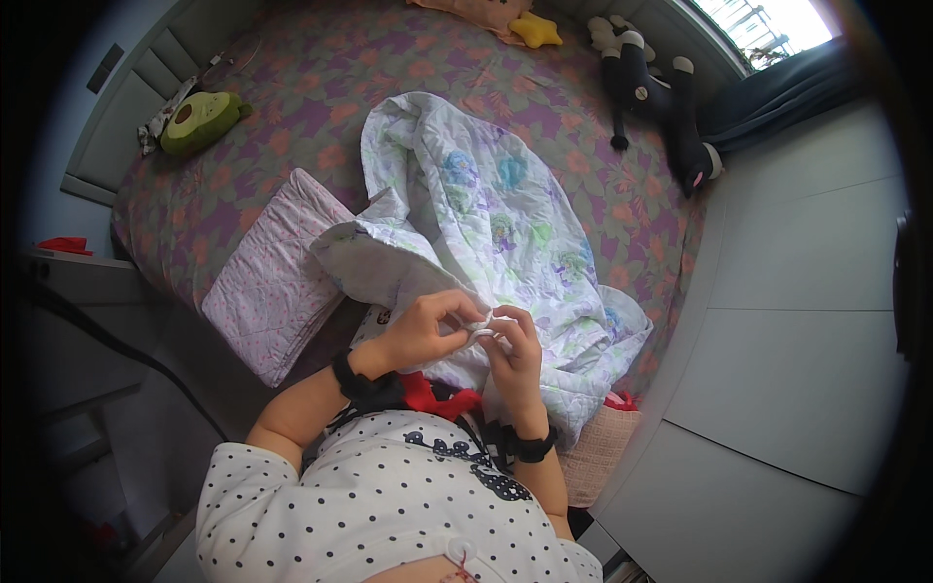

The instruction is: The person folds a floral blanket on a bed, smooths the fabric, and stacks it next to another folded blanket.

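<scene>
A thin white quilt (pixel 525 228) with blue, green and purple flower prints lies rumpled on the bed, its near part drawn up toward me. My left hand (pixel 428 325) is closed, thumb and fingers pinching the quilt's white edge. Close against it, my right hand (pixel 515 350) also pinches the edge, with fingers bent. Between the fingertips the fabric is bunched into a narrow white strip or loop; whether it is a tie or the hem, I cannot tell. Left of the quilt lies a folded pale pink quilted pad (pixel 277 272) with small dots.
The bed (pixel 311 107) has a purple and orange flowered sheet. An avocado cushion (pixel 201 123) sits at the far left, a yellow star cushion (pixel 535 30) at the back, and a dark long plush toy (pixel 656 107) at the far right. A pinkish woven basket (pixel 604 457) stands by grey cabinets (pixel 787 379).
</scene>
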`<state>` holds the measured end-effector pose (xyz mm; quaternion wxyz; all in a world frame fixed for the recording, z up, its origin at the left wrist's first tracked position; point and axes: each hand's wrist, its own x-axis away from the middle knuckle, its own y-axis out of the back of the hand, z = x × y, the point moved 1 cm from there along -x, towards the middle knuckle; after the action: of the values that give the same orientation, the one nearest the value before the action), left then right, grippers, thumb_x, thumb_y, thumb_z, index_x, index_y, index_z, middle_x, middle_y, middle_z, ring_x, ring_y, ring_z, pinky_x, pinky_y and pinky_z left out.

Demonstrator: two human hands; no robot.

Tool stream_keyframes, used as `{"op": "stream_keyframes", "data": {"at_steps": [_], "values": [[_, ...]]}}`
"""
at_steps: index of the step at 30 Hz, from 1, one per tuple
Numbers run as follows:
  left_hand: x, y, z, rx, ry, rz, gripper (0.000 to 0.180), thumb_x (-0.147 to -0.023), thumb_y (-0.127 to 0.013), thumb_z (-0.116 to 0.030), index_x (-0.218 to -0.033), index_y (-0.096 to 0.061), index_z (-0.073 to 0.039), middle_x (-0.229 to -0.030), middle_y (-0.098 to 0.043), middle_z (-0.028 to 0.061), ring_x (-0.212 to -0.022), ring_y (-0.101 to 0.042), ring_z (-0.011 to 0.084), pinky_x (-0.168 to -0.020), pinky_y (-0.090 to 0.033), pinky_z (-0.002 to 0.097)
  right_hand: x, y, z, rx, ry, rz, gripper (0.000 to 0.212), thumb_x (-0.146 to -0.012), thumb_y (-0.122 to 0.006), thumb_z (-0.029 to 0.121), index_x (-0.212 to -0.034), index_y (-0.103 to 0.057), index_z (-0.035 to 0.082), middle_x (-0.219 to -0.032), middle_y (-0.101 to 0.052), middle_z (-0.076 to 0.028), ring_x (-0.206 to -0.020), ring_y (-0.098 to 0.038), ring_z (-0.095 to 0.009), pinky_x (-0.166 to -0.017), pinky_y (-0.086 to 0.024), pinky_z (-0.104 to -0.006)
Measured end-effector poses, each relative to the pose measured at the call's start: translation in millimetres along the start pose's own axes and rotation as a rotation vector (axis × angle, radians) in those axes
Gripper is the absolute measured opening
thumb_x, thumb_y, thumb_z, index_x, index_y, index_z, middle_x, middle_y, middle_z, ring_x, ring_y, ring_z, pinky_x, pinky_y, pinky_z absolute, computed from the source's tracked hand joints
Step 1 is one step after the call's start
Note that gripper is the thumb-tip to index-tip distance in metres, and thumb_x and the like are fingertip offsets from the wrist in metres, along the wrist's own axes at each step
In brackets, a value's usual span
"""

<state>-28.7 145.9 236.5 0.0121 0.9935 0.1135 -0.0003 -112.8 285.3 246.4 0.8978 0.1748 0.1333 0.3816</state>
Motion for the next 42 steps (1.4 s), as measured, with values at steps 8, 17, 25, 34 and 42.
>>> {"op": "stream_keyframes", "data": {"at_steps": [8,17,25,34,42], "values": [[1.6,-2.6,0.3,-0.001,0.041,0.041,0.025,-0.071,-0.065,-0.006,-0.092,-0.053,0.001,-0.09,-0.055,0.0058,-0.081,-0.054,0.0103,-0.073,-0.045,0.0235,1.0,-4.1,-6.9,-0.009,0.002,0.034,0.014,-0.071,-0.061,0.002,-0.082,-0.053,0.001,-0.089,-0.053,-0.011,-0.077,-0.054,-0.024,-0.066,-0.042,-0.0284],[-17.5,109.1,14.3,-0.291,0.053,-0.478,0.023,-0.073,-0.059,-0.006,-0.095,-0.052,0.0,-0.082,-0.059,0.0081,-0.07,-0.054,0.0117,-0.061,-0.045,0.0258,23.6,89.1,-10.6,0.543,-0.082,0.213,0.071,-0.047,-0.079,0.009,-0.11,-0.045,0.005,-0.115,-0.04,-0.018,-0.085,-0.052,-0.031,-0.07,-0.044,-0.0357],[-14.6,363.9,-17.6,-0.629,0.051,-0.927,0.024,-0.074,-0.06,-0.008,-0.095,-0.055,0.002,-0.08,-0.059,0.0074,-0.071,-0.055,0.0136,-0.062,-0.045,0.0259,159.1,364.5,-29.2,1.291,-0.574,0.186,0.029,-0.064,-0.066,0.007,-0.091,-0.057,0.0,-0.088,-0.059,-0.017,-0.08,-0.058,-0.031,-0.071,-0.046,-0.0354],[142.5,550.6,-64.4,-0.531,0.233,-1.757,0.03,-0.071,-0.057,-0.017,-0.094,-0.059,0.003,-0.091,-0.061,0.0159,-0.081,-0.06,0.0259,-0.07,-0.047,0.0335,403.4,525.5,72.3,1.781,-0.684,-1.339,0.039,-0.076,-0.057,0.036,-0.081,-0.061,-0.002,-0.078,-0.06,-0.019,-0.069,-0.057,-0.034,-0.061,-0.045,-0.0415],[172.9,567.9,1.3,-0.395,0.428,-1.458,0.031,-0.073,-0.043,-0.017,-0.09,-0.057,0.005,-0.087,-0.059,0.0157,-0.077,-0.056,0.0259,-0.068,-0.043,0.0343,296.3,483.7,-31.6,1.391,-0.665,-0.865,0.037,-0.072,-0.061,0.016,-0.104,-0.05,0.0,-0.098,-0.055,-0.017,-0.081,-0.053,-0.031,-0.074,-0.042,-0.0375]]}}
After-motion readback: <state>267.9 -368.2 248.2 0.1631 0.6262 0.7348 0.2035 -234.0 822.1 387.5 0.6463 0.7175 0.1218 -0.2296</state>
